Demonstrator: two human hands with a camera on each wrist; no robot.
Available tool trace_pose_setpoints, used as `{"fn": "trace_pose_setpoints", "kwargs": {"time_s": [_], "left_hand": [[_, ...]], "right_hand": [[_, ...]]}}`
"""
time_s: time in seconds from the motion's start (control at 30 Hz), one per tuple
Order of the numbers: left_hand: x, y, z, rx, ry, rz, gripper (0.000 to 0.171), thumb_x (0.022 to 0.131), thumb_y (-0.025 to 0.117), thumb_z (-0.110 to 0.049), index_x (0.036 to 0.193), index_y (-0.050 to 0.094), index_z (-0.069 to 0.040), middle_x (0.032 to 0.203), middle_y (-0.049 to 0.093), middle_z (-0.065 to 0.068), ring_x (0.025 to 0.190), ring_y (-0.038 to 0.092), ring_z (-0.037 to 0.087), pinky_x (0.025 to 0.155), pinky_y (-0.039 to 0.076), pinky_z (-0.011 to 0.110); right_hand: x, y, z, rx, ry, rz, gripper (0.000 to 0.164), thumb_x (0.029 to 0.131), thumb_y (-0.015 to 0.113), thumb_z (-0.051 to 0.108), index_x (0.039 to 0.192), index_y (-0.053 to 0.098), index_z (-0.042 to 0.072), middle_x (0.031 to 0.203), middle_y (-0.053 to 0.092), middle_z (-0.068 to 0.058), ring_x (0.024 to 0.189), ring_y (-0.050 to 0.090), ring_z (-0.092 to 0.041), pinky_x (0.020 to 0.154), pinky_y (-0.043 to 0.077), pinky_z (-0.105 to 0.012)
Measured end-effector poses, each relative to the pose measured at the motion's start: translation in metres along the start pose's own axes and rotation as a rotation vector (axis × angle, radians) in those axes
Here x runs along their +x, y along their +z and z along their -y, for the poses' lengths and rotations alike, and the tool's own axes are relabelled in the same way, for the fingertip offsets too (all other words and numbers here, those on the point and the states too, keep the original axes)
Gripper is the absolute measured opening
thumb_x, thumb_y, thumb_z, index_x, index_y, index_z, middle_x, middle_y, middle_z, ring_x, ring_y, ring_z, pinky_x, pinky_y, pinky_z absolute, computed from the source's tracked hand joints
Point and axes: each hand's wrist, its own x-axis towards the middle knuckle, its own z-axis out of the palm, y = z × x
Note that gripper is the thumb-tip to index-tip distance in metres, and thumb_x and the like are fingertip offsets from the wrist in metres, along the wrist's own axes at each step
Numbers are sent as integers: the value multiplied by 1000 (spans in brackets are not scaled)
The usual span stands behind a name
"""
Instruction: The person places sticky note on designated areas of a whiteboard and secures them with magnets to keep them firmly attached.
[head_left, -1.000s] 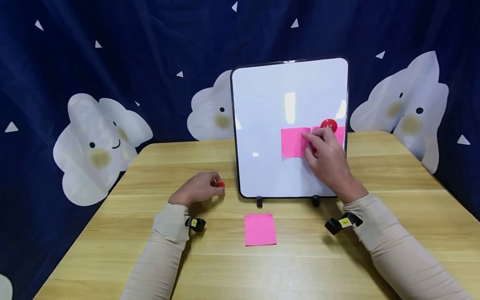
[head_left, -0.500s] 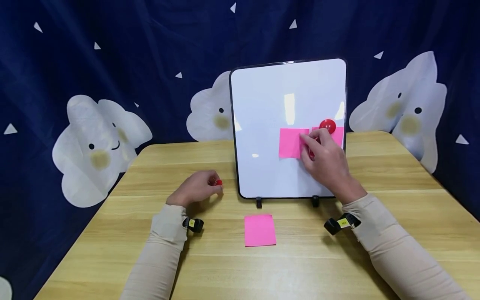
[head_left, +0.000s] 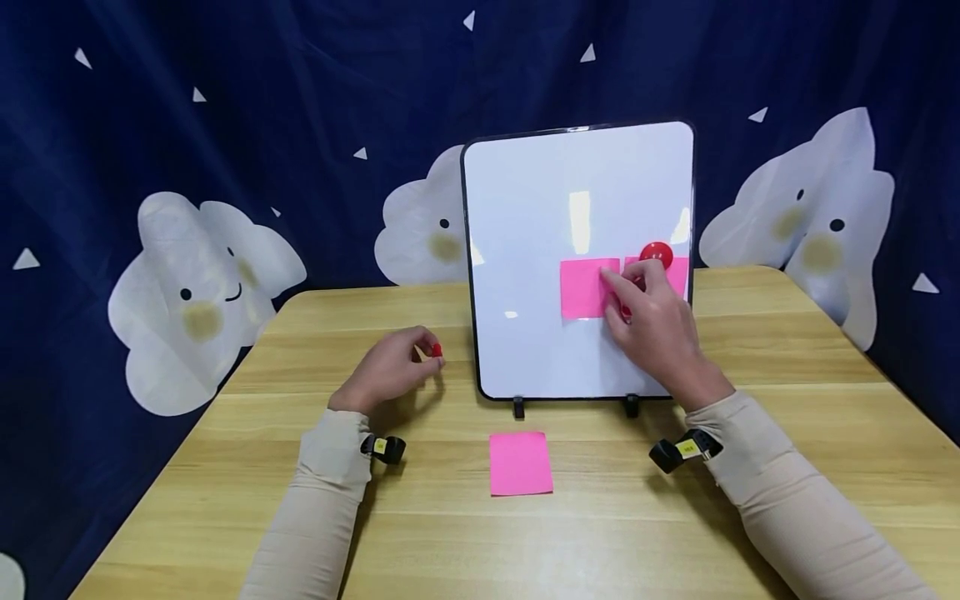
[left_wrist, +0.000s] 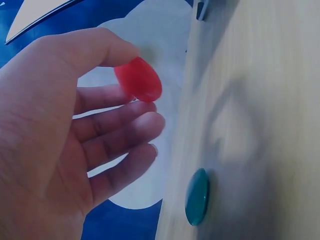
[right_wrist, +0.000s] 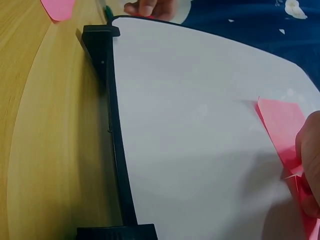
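In the head view my left hand (head_left: 390,367) is over the table, pinching a red round magnet (left_wrist: 140,80) between thumb and forefinger; the other fingers are loosely bent. My right hand (head_left: 656,321) is at the whiteboard (head_left: 525,208), its thumb and forefinger gripping the right edge of a pink sticky note (head_left: 581,287) that lies against the board. Partly behind that hand is a second pink sticky note (head_left: 678,271), with a large red magnet (head_left: 657,255) at its top. A bit of red also shows beneath the right fingers, mostly hidden.
Another pink sticky note (head_left: 520,463) lies flat on the wooden table (head_left: 600,533) in front of the board. Black feet (head_left: 632,406) hold up the whiteboard. A green magnet (left_wrist: 197,196) is on the table below the left hand. Dark blue curtain (head_left: 300,83) hangs behind.
My left hand has risen slightly off the table with the red magnet. The right hand stays at the edge of the sticky note on the board.
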Motion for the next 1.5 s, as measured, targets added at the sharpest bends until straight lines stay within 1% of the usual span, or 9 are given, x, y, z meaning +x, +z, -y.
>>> {"fn": "trace_pose_setpoints", "kwargs": {"time_s": [0.13,0.23,0.37,0.57,0.73,0.93,1.17,1.4,1.5], "left_hand": [[1,-3,-3,37,30,-62,18,91,70,-34,102,65,-19,98,65,-3,83,60,16,73,49,35],[1,-5,-6,74,74,-140,19,90,70,-32,102,65,-18,101,66,-3,80,59,15,71,49,34],[1,-8,-13,90,139,-235,21,90,70,-30,106,66,-16,104,66,-1,75,59,16,67,49,33],[-1,-12,-25,76,224,-339,29,92,70,-30,114,66,-13,106,65,-1,70,58,11,65,49,31],[-1,-16,-34,58,303,-410,29,91,71,-27,114,66,-12,104,64,-2,67,58,10,62,49,31],[-2,-16,-38,59,316,-423,28,90,72,-26,113,67,-12,103,65,-2,66,57,8,60,49,30],[-4,-15,-38,55,314,-421,29,90,72,-26,114,67,-10,103,65,-2,67,58,10,60,49,30],[-3,-15,-45,44,338,-417,29,90,71,-25,114,67,-9,103,64,-1,68,58,10,61,49,30],[-3,-15,-48,40,340,-416,30,91,71,-25,115,67,-9,103,64,-1,67,58,10,61,49,30]], "right_hand": [[-1,1,-2,14,-5,-11,45,81,77,-1,126,69,1,109,51,-23,89,60,-35,69,57,-50],[-1,2,-3,18,-10,-15,45,81,77,-1,126,69,1,108,50,-22,88,58,-34,67,56,-49],[-1,2,-4,20,-11,-17,45,81,77,-1,125,69,1,108,50,-22,87,58,-34,67,56,-48],[-1,0,-5,-11,-15,-1,44,82,76,1,125,69,2,107,51,-22,78,59,-34,61,55,-46],[1,-2,-6,-58,-24,36,47,81,77,3,127,68,3,105,51,-21,72,58,-32,56,53,-43],[1,-1,-6,-103,-54,57,51,80,79,6,129,67,3,104,53,-22,78,61,-33,58,55,-44],[0,0,-6,-166,-89,39,51,78,80,9,127,68,2,103,55,-22,70,59,-33,54,52,-43],[1,1,-6,-134,-85,-1,48,82,79,14,127,68,3,101,57,-22,64,56,-31,53,49,-42],[1,2,-8,-118,-89,-5,48,82,80,14,127,69,3,101,57,-23,65,56,-32,55,50,-43]]}}
